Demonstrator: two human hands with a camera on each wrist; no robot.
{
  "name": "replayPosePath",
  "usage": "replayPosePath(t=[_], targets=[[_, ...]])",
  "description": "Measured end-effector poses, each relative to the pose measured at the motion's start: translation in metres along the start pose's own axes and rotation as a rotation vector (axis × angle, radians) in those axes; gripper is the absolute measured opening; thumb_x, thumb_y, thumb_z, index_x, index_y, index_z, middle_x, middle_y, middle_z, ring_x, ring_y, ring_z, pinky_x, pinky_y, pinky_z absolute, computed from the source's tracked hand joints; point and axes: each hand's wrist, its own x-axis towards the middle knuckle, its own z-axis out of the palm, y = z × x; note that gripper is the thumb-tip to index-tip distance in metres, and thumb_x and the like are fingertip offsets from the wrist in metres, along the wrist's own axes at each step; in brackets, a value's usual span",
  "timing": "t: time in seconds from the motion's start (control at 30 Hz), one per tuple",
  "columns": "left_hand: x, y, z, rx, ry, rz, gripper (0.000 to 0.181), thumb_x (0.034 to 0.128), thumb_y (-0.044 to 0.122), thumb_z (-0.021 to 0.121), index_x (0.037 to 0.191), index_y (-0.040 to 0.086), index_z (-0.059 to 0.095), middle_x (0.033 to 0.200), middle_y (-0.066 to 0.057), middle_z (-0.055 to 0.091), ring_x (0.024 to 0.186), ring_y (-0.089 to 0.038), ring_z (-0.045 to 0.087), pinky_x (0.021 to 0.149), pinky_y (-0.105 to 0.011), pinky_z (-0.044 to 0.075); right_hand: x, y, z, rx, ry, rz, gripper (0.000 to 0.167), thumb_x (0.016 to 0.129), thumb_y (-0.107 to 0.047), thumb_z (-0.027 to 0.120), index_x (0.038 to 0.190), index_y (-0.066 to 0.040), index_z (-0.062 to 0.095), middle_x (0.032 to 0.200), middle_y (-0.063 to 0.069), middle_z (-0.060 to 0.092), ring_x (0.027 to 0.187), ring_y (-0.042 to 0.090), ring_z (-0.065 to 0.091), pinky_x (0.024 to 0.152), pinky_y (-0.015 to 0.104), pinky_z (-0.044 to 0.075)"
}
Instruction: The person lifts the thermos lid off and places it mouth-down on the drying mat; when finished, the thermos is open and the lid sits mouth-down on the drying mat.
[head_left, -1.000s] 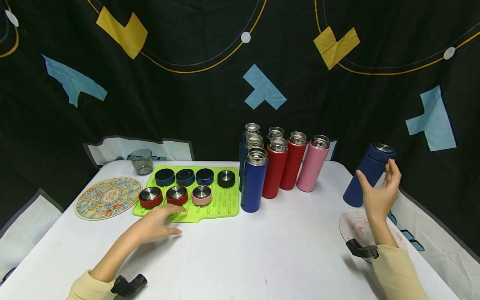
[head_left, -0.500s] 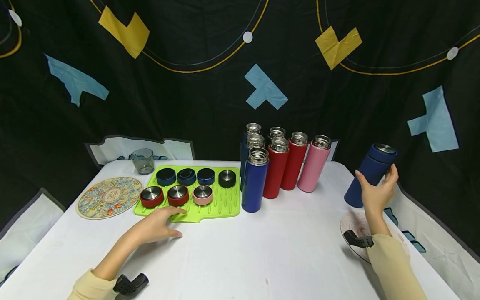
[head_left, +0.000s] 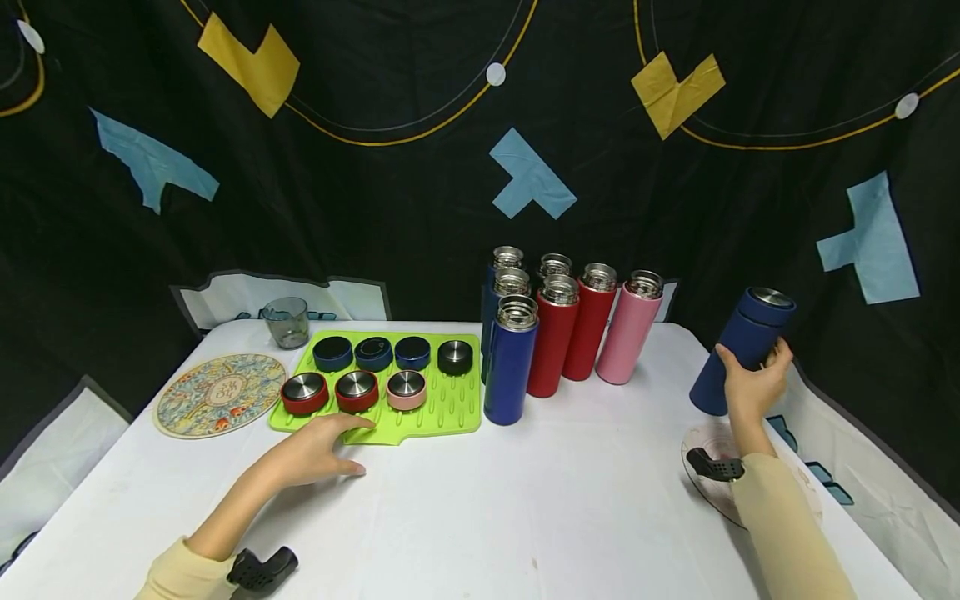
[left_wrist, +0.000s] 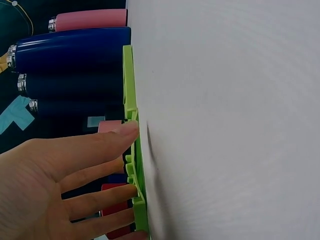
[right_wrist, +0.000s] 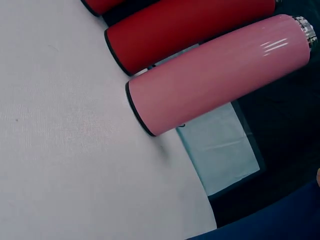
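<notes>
At the right side of the table a navy thermos (head_left: 738, 350) stands with its lid on. My right hand (head_left: 752, 387) grips its lower half, thumb on the near left side, fingers going round behind. In the right wrist view only a strip of a dark blue surface (right_wrist: 270, 220) shows at the bottom. My left hand (head_left: 318, 450) is relaxed over the front edge of a green drying mat (head_left: 450, 417), fingers spread and holding nothing. On that mat sit thermos lids, among them a red lid (head_left: 357, 392), a pink lid (head_left: 406, 390) and a black lid (head_left: 454, 357).
Lidless thermoses stand close together mid-table, including a blue thermos (head_left: 510, 367), a red thermos (head_left: 552, 342) and a pink thermos (head_left: 628, 333). A patterned round placemat (head_left: 221, 396) and a glass (head_left: 286, 323) are on the left. A pale round mat (head_left: 708, 442) lies under the right forearm.
My right hand has lowered and moved in from beside the navy thermos to grip it. The thermos has not visibly moved. My left hand stays in place.
</notes>
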Motion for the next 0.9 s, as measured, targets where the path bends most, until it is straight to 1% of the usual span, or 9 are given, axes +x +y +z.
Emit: replayPosePath(t=[0.1,0.3,0.43,0.6,0.77,0.9], targets=[[0.000,0.001,-0.001,0.004,0.005,0.017,0.059,0.0730,0.024,0.084,0.122,0.001,0.062,0.121,-0.015,0.063,0.114,-0.037,0.056,0.095,-0.052,0.046,0.000,-0.001,-0.002,0.001,0.004,0.009,0.078,0.078,-0.020,0.082,0.143,-0.014,0.039,0.143,0.008,0.048,0.130,0.016,0.045,0.110,0.027,0.033],[0.001,0.005,-0.002,-0.004,0.023,0.051,0.058,0.0742,0.022,0.084,0.123,0.002,0.061,0.122,-0.014,0.063,0.115,-0.037,0.056,0.096,-0.052,0.045,-0.006,-0.008,-0.008,-0.004,-0.033,0.044,0.080,0.077,-0.025,0.083,0.143,-0.018,0.038,0.144,0.005,0.048,0.130,0.016,0.046,0.109,0.031,0.035],[0.002,0.012,-0.002,0.003,0.028,0.067,0.057,0.0747,0.021,0.083,0.124,0.004,0.061,0.122,-0.012,0.062,0.116,-0.035,0.056,0.096,-0.051,0.046,-0.012,-0.017,-0.010,0.004,-0.059,0.035,0.081,0.075,-0.027,0.085,0.142,-0.020,0.041,0.142,0.006,0.050,0.127,0.017,0.049,0.106,0.032,0.039],[0.005,0.023,-0.004,-0.012,0.033,0.084,0.056,0.0755,0.021,0.083,0.124,0.006,0.061,0.124,-0.009,0.062,0.117,-0.034,0.055,0.096,-0.052,0.046,-0.026,-0.036,-0.014,-0.007,-0.126,0.034,0.083,0.075,-0.032,0.083,0.144,-0.020,0.039,0.145,0.006,0.047,0.130,0.020,0.046,0.108,0.035,0.037],[0.009,0.037,-0.007,-0.023,0.062,0.140,0.053,0.0778,0.019,0.081,0.126,0.009,0.061,0.127,-0.007,0.061,0.120,-0.032,0.054,0.096,-0.051,0.046,-0.044,-0.058,-0.016,0.008,-0.212,0.015,0.084,0.076,-0.033,0.083,0.145,-0.020,0.038,0.146,0.006,0.045,0.131,0.023,0.045,0.109,0.039,0.036],[0.012,0.049,-0.010,-0.026,0.078,0.179,0.054,0.0781,0.020,0.081,0.127,0.011,0.061,0.131,-0.007,0.058,0.123,-0.030,0.052,0.097,-0.049,0.047,-0.059,-0.073,-0.017,0.015,-0.285,-0.001,0.084,0.076,-0.030,0.083,0.146,-0.020,0.037,0.145,0.006,0.047,0.130,0.024,0.047,0.108,0.039,0.037]])
